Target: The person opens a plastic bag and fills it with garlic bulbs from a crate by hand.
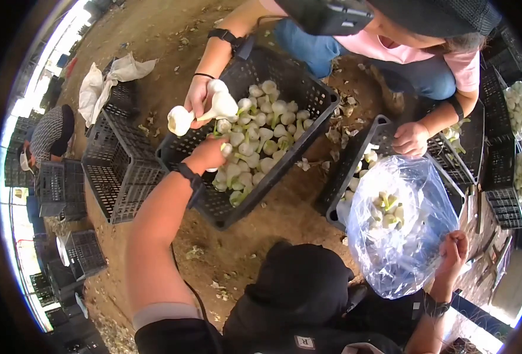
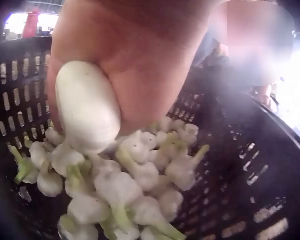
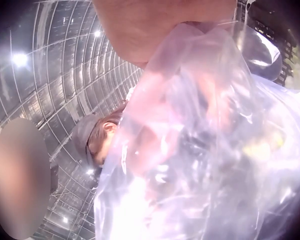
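My left hand [image 1: 209, 154] reaches down into a black plastic crate [image 1: 234, 215] of garlic bulbs [image 1: 267, 127]. It grips a smooth white garlic bulb [image 2: 87, 107] close over the pile, the fingertips hidden behind the palm in the left wrist view. My right hand [image 1: 453, 253] pinches the edge of a clear plastic bag [image 1: 402, 236], its mouth spread wide and several garlic bulbs [image 1: 389, 210] inside. Opposite me, another person's hand [image 1: 199, 97] holds large bulbs [image 1: 221, 105] above the crate. That person's other hand [image 1: 411, 139] is at the bag's far rim.
A second black crate [image 1: 335, 206] with garlic stands partly under the bag. Empty-looking stacked crates [image 1: 119, 171] lie to the left, near white cloth [image 1: 116, 76]. Bagged garlic [image 1: 520, 109] sits at the far right. Dry skins litter the dirt floor [image 1: 208, 248].
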The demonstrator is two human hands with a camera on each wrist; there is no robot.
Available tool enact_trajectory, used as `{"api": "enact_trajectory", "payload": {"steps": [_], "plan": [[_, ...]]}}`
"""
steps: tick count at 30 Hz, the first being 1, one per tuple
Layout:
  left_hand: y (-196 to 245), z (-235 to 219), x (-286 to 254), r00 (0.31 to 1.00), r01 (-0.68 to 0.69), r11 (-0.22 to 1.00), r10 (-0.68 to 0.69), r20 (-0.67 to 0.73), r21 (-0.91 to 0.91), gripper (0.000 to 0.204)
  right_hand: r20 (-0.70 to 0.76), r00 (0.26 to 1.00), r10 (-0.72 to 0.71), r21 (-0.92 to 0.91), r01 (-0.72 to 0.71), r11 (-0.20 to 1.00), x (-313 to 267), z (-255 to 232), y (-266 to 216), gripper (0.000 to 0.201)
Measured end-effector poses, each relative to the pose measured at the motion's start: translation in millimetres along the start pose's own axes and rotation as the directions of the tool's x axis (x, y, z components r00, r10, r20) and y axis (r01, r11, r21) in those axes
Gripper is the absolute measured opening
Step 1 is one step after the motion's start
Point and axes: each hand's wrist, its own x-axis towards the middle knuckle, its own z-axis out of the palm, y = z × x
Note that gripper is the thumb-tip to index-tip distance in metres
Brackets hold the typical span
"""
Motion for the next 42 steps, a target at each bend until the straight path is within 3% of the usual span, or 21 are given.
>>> {"api": "enact_trajectory", "payload": {"steps": [1, 2, 5, 6, 9, 10, 11, 13, 15, 19, 20, 23, 25, 26, 29, 32, 35, 36, 37, 39, 42], "plan": [[2, -6, -2, 0.999, -0.006, 0.995, 0.011, 0.044, -0.102, 0.072, 0.013, 1.0, 0.009, 0.005, -0.009, 1.0, 0, -2, 0, 0.012], [0, -7, -4, 0.997, -0.003, 0.915, 0.035, 0.071, -0.404, 0.067, 0.029, 0.999, 0.016, 0.014, -0.017, 1.0, 1, -2, 1, 0.012], [9, -17, -27, 0.98, 0.072, 0.381, 0.146, 0.137, -0.922, 0.057, 0.009, 1.0, -0.006, -0.015, 0.006, 1.0, 3, 0, 3, 0.012], [18, -25, -37, 0.982, 0.084, 0.324, 0.136, 0.134, -0.942, 0.055, 0.026, 1.0, -0.009, -0.017, 0.01, 1.0, 4, -1, 4, 0.013], [18, -33, -46, 0.986, 0.072, 0.271, 0.123, 0.109, -0.96, 0.053, 0.014, 1.0, 0.004, 0.009, -0.004, 1.0, 5, 7, 1, 0.013], [16, -35, -47, 0.996, -0.014, 0.268, 0.092, 0.011, -0.963, 0.051, 0.02, 1.0, 0.003, 0.003, -0.003, 1.0, 5, 7, 0, 0.013], [6, -38, -41, 0.998, -0.062, 0.421, 0.029, -0.055, -0.905, 0.047, 0.025, 1.0, 0.002, -0.003, -0.002, 1.0, 4, 7, 0, 0.013], [-12, -60, -31, 0.963, -0.042, 0.501, -0.209, -0.168, -0.865, 0.039, 0.031, 1.0, 0.002, -0.005, -0.002, 1.0, 3, 6, 0, 0.013], [-9, -79, -34, 0.947, -0.037, 0.485, -0.263, -0.186, -0.874, 0.037, 0.03, 1.0, 0.005, 0.002, -0.005, 1.0, 3, 3, 2, 0.013], [5, -90, -38, 0.988, -0.104, 0.373, -0.069, -0.14, -0.922, 0.052, 0.043, 0.999, -0.014, -0.002, 0.014, 1.0, 4, 2, 3, 0.012], [7, -93, -32, 0.966, -0.068, 0.569, -0.167, -0.196, -0.82, 0.048, 0.045, 0.999, -0.011, -0.007, 0.011, 1.0, 3, 3, 2, 0.011], [-20, -81, 1, 0.97, 0.149, 0.783, -0.234, -0.065, -0.604, 0.031, 0.032, 0.999, -0.002, -0.015, 0.002, 1.0, 2, 5, 0, 0.011], [-47, -45, 39, 0.95, 0.258, 0.946, -0.285, -0.129, -0.194, 0.029, 0.023, 1.0, -0.008, -0.034, 0.008, 0.999, 2, 6, 0, 0.01], [-31, -46, 33, 0.981, 0.178, 0.974, -0.164, -0.105, 0.141, 0.035, 0.021, 1.0, -0.016, -0.05, 0.017, 0.999, 2, 6, 1, 0.01], [-19, -19, 47, 0.917, 0.346, 0.932, -0.36, 0.172, 0.106, 0.039, 0.015, 0.999, -0.031, -0.062, 0.031, 0.998, 4, 3, 5, 0.01], [1, 3, 36, 0.934, 0.293, 0.94, -0.321, 0.158, 0.176, 0.047, 0.014, 1.0, -0.009, -0.035, 0.01, 0.999, 3, 1, 5, 0.01], [5, 2, 16, 0.872, 0.021, 0.911, -0.218, 0.439, 0.412, 0.054, 0.02, 1.0, -0.006, -0.04, 0.007, 0.999, 2, 5, 2, 0.009], [4, 5, 4, 0.86, 0.039, 0.911, -0.24, 0.45, 0.412, 0.054, 0.006, 1.0, -0.019, -0.055, 0.019, 0.998, 2, 10, 0, 0.009], [0, 2, -8, 0.87, 0.045, 0.929, -0.217, 0.442, 0.367, 0.071, 0.019, 1.0, -0.013, -0.052, 0.014, 0.999, 3, 11, 1, 0.009], [-10, -2, -4, 0.817, 0.029, 0.902, -0.269, 0.509, 0.43, 0.043, 0.04, 0.999, -0.002, -0.051, 0.004, 0.999, 5, 9, 3, 0.009], [-1, -29, -13, 0.838, 0.068, 0.89, -0.296, 0.458, 0.45, 0.035, 0.027, 1.0, -0.009, -0.064, 0.011, 0.998, 9, 7, 11, 0.01]]}}
